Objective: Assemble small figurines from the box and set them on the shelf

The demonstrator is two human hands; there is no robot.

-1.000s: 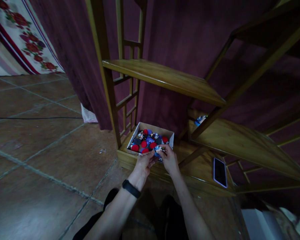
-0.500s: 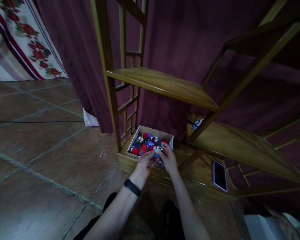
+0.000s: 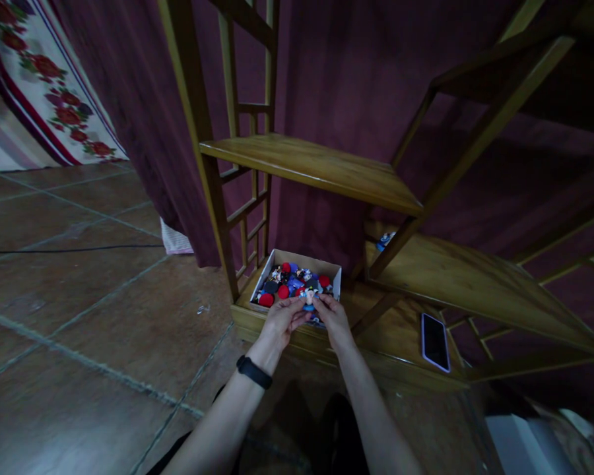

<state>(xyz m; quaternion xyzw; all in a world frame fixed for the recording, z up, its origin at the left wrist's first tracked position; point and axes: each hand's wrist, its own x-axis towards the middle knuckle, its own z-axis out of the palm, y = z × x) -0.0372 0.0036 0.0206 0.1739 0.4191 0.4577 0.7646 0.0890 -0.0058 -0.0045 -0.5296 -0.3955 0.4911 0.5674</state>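
Observation:
Between the fingertips of both hands is a small blue and white figurine, held over the near edge of an open box. My left hand, with a dark band on its wrist, pinches it from the left. From the right, my right hand closes its fingers on the same figurine. The white-sided box sits on the bottom shelf, full of small figures with red, purple, black and blue parts. My fingers cover part of the figurine and the box's near wall.
A wooden shelf board hangs above the box, with a post at its left. On the right, a phone lies on the bottom board. A small blue and white object stands on the middle shelf. Purple curtains hang behind.
My right fingers have come down and closer to the left ones on the figurine. The figurine now appears more upright. The camera view has shifted slightly.

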